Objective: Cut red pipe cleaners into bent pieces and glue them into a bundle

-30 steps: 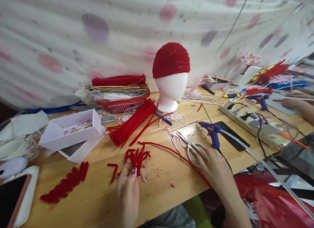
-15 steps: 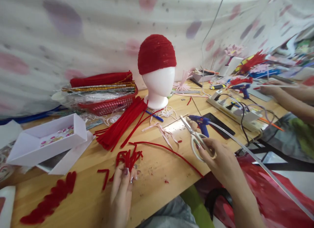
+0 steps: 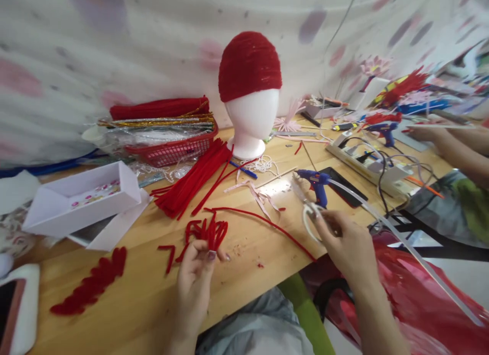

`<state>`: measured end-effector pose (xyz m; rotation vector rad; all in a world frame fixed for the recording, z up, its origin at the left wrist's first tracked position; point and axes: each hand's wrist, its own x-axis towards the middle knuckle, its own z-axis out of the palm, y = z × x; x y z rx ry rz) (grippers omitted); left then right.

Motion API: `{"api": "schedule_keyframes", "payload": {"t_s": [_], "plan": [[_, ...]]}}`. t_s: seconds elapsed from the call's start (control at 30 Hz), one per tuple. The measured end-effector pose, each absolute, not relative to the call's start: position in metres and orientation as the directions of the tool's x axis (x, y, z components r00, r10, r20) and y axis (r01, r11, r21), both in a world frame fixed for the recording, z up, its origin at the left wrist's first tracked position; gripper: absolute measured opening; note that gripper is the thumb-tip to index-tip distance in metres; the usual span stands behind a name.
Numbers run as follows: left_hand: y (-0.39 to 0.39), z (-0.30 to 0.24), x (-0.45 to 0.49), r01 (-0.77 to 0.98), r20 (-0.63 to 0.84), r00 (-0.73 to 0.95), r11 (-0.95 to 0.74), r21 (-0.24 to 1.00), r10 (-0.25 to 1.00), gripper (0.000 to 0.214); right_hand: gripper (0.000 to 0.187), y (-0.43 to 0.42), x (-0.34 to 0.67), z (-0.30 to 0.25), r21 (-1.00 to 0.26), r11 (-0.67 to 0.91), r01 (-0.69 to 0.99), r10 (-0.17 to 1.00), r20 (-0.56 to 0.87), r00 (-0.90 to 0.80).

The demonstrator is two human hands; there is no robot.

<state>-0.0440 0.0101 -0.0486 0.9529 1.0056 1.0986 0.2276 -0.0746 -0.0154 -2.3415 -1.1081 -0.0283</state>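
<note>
My left hand [image 3: 194,271] is closed in a pinch on a bunch of short bent red pipe-cleaner pieces [image 3: 208,231], held just above the wooden table [image 3: 237,273]. My right hand [image 3: 342,243] grips the white handles of a pair of scissors [image 3: 307,212], lifted off the table with the blades pointing away to the upper left. A long red pipe cleaner [image 3: 263,222] lies on the table between the two hands. A blue glue gun [image 3: 315,184] stands just beyond the scissors.
A white foam head with a red cap [image 3: 250,90] stands at the back. Left of it are a red pipe-cleaner bundle [image 3: 193,179], a red basket [image 3: 171,148] and a white box [image 3: 82,199]. A power strip [image 3: 367,164] lies right, near another person's arm [image 3: 453,143].
My right hand has picked the scissors up from the table and raised them. My left hand has lifted the red bunch slightly. The camera has shifted.
</note>
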Motion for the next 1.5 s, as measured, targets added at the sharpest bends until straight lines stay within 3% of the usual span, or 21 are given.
{"api": "schedule_keyframes", "payload": {"t_s": [0.07,0.2,0.27,0.4,0.53,0.67,0.83,1.13,1.5], "plan": [[0.009,-0.042,-0.043,-0.229,-0.113,0.127,0.140,0.963,0.985,0.038,0.041,-0.073,0.225,-0.017,-0.501,-0.505,0.703,0.704,0.232,0.671],[0.002,-0.025,-0.040,-0.184,-0.097,0.020,0.099,0.978,0.995,0.030,0.035,-0.077,0.224,-0.017,-0.407,-0.603,0.687,0.753,-0.004,0.658],[-0.001,-0.019,-0.039,-0.187,-0.091,0.002,0.089,0.978,0.996,0.025,0.036,-0.085,0.222,-0.015,-0.521,-0.584,0.622,0.724,0.011,0.690],[-0.004,-0.023,-0.044,-0.103,0.005,0.005,-0.005,0.995,1.000,0.014,0.030,-0.107,0.203,-0.013,-0.800,-0.357,0.482,0.756,0.056,0.652],[0.000,-0.034,-0.057,0.149,0.374,0.059,-0.379,0.913,0.925,0.013,0.008,-0.110,0.164,-0.006,-0.856,-0.007,0.517,0.901,0.219,0.374],[0.006,-0.027,-0.060,0.218,0.603,0.140,-0.618,0.755,0.785,0.022,0.014,-0.096,0.140,0.004,-0.685,0.125,0.718,0.926,0.340,0.163],[0.009,-0.013,-0.058,0.161,0.604,0.178,-0.628,0.761,0.777,0.017,0.013,-0.091,0.148,0.003,-0.448,0.156,0.880,0.934,0.357,0.016],[0.008,-0.011,-0.064,0.113,0.545,0.274,-0.590,0.800,0.792,0.026,0.011,-0.091,0.167,0.007,-0.288,0.248,0.925,0.912,0.392,-0.123],[0.011,-0.008,-0.062,0.170,0.571,0.303,-0.633,0.755,0.763,0.024,0.015,-0.089,0.170,0.007,-0.215,0.252,0.944,0.904,0.400,-0.150]]}}
